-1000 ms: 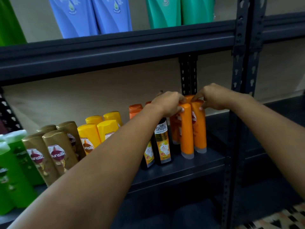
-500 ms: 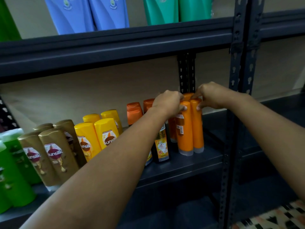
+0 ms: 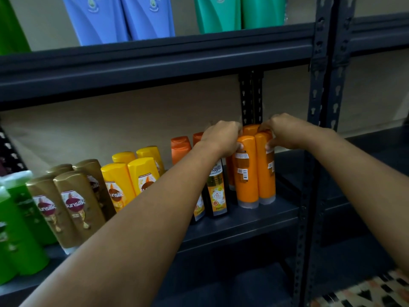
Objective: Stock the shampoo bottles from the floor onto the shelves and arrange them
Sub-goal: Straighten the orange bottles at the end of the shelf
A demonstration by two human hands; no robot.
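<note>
A: Centre right of the frame: what do the hands hold?

B: I see my left hand with its fingers curled over the cap of the near-left orange bottle; its back label, with a barcode, faces the camera. My right hand has its fingers wrapped around the neighbouring orange bottle. Both bottles stand upright, touching, at the right end of the middle shelf.

A: Legible writing?

B: "Sunsilk" on the gold bottles at lower left and on the yellow bottles beside them. The dark bottle just left of the orange pair reads "…ayla" and "72"; the rest is hidden by my forearm. Blue bottles and teal bottles stand on the upper shelf; their print is too small to read.
</note>
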